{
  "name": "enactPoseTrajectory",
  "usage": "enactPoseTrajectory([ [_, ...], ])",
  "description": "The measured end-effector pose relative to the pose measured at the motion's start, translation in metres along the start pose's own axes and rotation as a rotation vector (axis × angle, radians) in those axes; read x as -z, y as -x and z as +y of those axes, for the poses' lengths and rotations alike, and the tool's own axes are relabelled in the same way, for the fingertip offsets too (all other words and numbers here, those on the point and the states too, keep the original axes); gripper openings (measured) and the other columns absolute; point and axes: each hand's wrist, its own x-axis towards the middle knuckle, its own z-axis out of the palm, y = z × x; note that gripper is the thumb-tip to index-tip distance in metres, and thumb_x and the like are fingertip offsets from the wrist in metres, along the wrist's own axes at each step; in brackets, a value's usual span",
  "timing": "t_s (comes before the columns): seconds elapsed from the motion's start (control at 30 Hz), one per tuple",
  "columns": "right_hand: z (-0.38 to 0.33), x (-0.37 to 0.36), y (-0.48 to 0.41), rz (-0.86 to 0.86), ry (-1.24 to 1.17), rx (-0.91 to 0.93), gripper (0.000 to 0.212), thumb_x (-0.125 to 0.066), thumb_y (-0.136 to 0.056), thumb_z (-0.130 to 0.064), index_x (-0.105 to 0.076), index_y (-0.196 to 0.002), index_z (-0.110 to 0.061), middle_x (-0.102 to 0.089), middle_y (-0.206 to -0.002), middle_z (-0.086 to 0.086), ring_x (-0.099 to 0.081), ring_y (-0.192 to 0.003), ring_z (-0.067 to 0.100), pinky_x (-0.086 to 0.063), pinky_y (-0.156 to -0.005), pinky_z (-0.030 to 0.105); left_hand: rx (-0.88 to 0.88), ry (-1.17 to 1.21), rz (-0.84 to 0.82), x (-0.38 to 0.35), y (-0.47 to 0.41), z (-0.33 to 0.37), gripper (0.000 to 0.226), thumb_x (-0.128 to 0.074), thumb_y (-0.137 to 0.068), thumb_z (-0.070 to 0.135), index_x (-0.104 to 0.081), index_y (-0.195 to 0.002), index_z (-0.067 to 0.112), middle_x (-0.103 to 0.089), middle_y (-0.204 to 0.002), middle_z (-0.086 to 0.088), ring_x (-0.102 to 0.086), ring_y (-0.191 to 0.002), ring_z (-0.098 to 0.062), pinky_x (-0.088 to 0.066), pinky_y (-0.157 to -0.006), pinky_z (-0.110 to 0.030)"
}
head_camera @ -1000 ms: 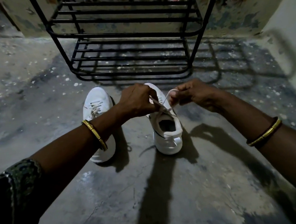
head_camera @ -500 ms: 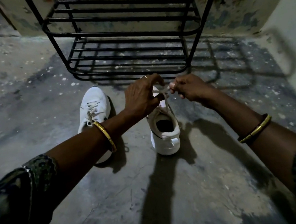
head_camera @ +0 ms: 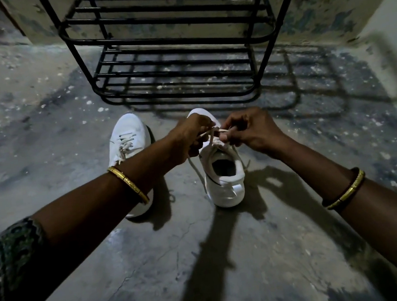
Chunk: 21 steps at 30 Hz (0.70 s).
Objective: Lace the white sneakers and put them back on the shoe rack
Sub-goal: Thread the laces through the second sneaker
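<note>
While your left hand (head_camera: 187,136) and right hand (head_camera: 248,130) pinch the lace (head_camera: 211,133) with narrow fingers, the right sneaker (head_camera: 222,172) stands mid-frame below the shoe rack (head_camera: 171,43).

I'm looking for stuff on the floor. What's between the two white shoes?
In the head view, only bare floor and shadow lie between the left sneaker and right sneaker; the left forearm crosses above.

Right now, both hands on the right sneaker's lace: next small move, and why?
Probably pull the lace ends apart to snug the tie: left hand and right hand pinch it over the right sneaker, one end dangling loose.
</note>
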Motion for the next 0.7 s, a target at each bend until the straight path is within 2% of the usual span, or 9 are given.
enactPoseTrajectory([
  [0.1, -0.004, 0.017, 0.0, -0.015, 0.041, -0.019, 0.004, -0.07, -0.08, -0.012, -0.072, -0.083, -0.01, -0.07, -0.072, 0.006, -0.062, -0.06, 0.01, -0.052, -0.056, 0.02, -0.135, -0.136, 0.128, 0.006, -0.008, -0.004, 0.032, -0.062, -0.085, 0.026, -0.066, -0.102, -0.001, -0.052, -0.068, -0.002, -0.043, -0.054, -0.009, -0.033, -0.05, -0.019],
  [0.17, 0.0, 0.032, 0.001, -0.053, 0.096, -0.047, 0.008, -0.069, -0.081, -0.015, -0.072, -0.084, -0.009, -0.068, -0.068, 0.005, -0.058, -0.056, 0.008, -0.048, -0.052, 0.015, -0.306, -0.272, 0.132, 0.014, -0.011, -0.01, 0.027, -0.068, -0.083, 0.02, -0.071, -0.097, -0.003, -0.065, -0.073, -0.006, -0.054, -0.047, 0.0, -0.039, -0.047, -0.011],
  [0.23, 0.011, 0.046, 0.001, -0.063, 0.202, -0.079, 0.009, -0.069, -0.081, -0.016, -0.072, -0.085, -0.009, -0.065, -0.065, 0.002, -0.056, -0.056, 0.008, -0.045, -0.054, 0.016, -0.44, -0.483, 0.11, 0.022, -0.011, -0.021, 0.024, -0.069, -0.083, 0.018, -0.074, -0.099, 0.001, -0.073, -0.087, -0.008, -0.061, -0.057, 0.006, -0.047, -0.059, -0.009],
  [0.27, 0.018, 0.051, 0.002, -0.061, 0.263, -0.097, 0.008, -0.069, -0.081, -0.016, -0.072, -0.084, -0.009, -0.063, -0.065, 0.002, -0.057, -0.057, 0.01, -0.045, -0.055, 0.019, -0.468, -0.612, 0.13, 0.027, -0.012, -0.028, 0.024, -0.07, -0.083, 0.021, -0.075, -0.098, 0.003, -0.074, -0.091, -0.01, -0.063, -0.064, 0.001, -0.051, -0.067, -0.018],
  [0.33, 0.035, 0.053, 0.004, -0.063, 0.353, -0.146, 0.004, -0.069, -0.082, -0.017, -0.071, -0.079, -0.014, -0.062, -0.064, 0.0, -0.057, -0.06, 0.015, -0.045, -0.057, 0.024, -0.475, -0.809, 0.2, 0.036, -0.016, -0.042, 0.023, -0.07, -0.082, 0.026, -0.076, -0.094, 0.007, -0.075, -0.092, -0.014, -0.066, -0.075, -0.019, -0.053, -0.073, -0.033],
  [0.4, 0.047, 0.045, 0.006, -0.094, 0.412, -0.182, 0.01, -0.068, -0.082, -0.017, -0.068, -0.073, -0.021, -0.061, -0.064, -0.003, -0.059, -0.064, 0.017, -0.048, -0.062, 0.031, -0.462, -0.833, 0.243, 0.04, -0.017, -0.049, 0.022, -0.071, -0.081, 0.029, -0.077, -0.092, 0.011, -0.076, -0.094, -0.013, -0.067, -0.082, -0.025, -0.054, -0.075, -0.039],
  [0.47, 0.053, 0.037, 0.006, -0.098, 0.467, -0.173, 0.008, -0.069, -0.082, -0.019, -0.069, -0.074, -0.021, -0.058, -0.063, -0.008, -0.056, -0.062, 0.013, -0.046, -0.065, 0.032, -0.46, -0.862, 0.259, 0.039, -0.015, -0.049, 0.02, -0.069, -0.082, 0.03, -0.077, -0.094, 0.015, -0.075, -0.098, -0.01, -0.067, -0.086, -0.027, -0.054, -0.076, -0.038],
  [0.6, 0.046, 0.037, 0.001, -0.117, 0.449, -0.172, 0.008, -0.066, -0.084, -0.017, -0.07, -0.078, -0.023, -0.056, -0.061, -0.01, -0.048, -0.057, 0.007, -0.036, -0.055, 0.026, -0.485, -0.966, 0.265, 0.039, -0.013, -0.042, 0.019, -0.061, -0.087, 0.025, -0.072, -0.1, 0.017, -0.067, -0.106, -0.009, -0.062, -0.098, -0.03, -0.045, -0.073, -0.033],
  [0.7, 0.043, 0.044, 0.003, -0.137, 0.389, -0.186, 0.009, -0.067, -0.082, -0.012, -0.072, -0.08, -0.019, -0.06, -0.064, -0.008, -0.05, -0.059, 0.009, -0.039, -0.056, 0.026, -0.54, -1.008, 0.26, 0.045, -0.013, -0.039, 0.019, -0.058, -0.089, 0.024, -0.07, -0.101, 0.015, -0.06, -0.104, -0.012, -0.059, -0.099, -0.032, -0.038, -0.068, -0.032],
])
